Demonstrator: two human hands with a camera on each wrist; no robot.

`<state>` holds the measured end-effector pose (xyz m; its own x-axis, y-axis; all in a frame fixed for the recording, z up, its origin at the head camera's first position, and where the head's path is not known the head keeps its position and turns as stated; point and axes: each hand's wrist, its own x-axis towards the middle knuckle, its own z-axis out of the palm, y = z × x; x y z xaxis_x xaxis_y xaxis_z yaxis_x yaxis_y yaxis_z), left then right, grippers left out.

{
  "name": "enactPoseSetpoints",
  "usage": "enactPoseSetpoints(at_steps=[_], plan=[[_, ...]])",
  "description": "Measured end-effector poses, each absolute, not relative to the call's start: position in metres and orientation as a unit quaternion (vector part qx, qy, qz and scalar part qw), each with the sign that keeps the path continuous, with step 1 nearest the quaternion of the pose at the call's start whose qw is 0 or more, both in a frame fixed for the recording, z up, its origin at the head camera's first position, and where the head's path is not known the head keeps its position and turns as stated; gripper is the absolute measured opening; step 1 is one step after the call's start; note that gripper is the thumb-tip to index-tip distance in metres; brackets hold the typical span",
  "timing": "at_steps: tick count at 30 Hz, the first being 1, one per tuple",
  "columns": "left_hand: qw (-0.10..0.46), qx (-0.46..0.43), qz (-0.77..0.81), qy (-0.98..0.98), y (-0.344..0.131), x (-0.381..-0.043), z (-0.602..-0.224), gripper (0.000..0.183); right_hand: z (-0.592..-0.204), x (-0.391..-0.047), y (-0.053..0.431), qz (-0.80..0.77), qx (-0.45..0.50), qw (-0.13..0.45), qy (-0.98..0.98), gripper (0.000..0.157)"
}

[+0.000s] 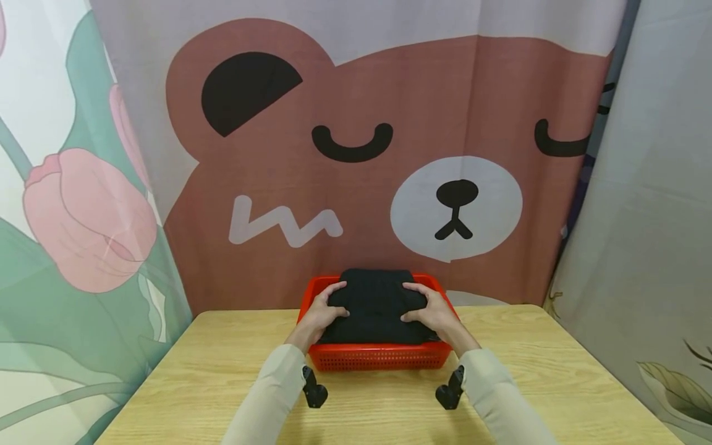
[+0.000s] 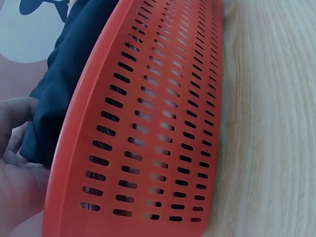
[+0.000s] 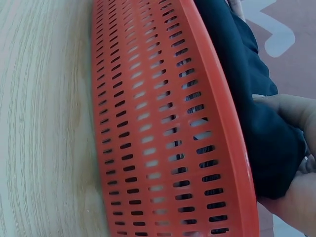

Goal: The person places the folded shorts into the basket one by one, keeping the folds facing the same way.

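Note:
A folded black cloth (image 1: 378, 309), soft and thick, lies across the top of a red plastic basket (image 1: 381, 357) with slotted walls. My left hand (image 1: 321, 312) grips the cloth's left side, thumb and fingers bent over its upper face. On the opposite side my right hand (image 1: 434, 311) holds it the same way. In the left wrist view the cloth (image 2: 69, 74) bunches above the basket rim between thumb and fingers. The right wrist view shows the cloth (image 3: 247, 94) pinched beside the rim. What lies beneath the cloth is mostly hidden.
The basket stands on a light wooden table (image 1: 233, 358) near its back edge. Behind it hangs a curtain (image 1: 361, 198) with a brown bear print. Floral curtains (image 1: 83, 247) flank the table. A black wrist mount (image 1: 314, 388) sits below each cuff.

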<state>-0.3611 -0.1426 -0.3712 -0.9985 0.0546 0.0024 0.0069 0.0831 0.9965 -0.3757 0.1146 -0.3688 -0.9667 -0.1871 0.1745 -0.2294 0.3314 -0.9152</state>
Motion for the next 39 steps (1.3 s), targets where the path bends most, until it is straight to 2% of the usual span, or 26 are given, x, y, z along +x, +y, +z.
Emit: enactPoseSetpoints(at_steps=[17,39], plan=[[-0.006,0.006,0.667,0.745,-0.143,-0.366,-0.380,0.066,-0.379,-0.381,0.111,0.538,0.114,0.021,-0.835,0.072],[0.007,-0.024,0.662,0.749,-0.139,-0.364,-0.387,0.061,-0.385,-0.380,0.110,0.480,0.144,0.053,-0.864,0.073]])
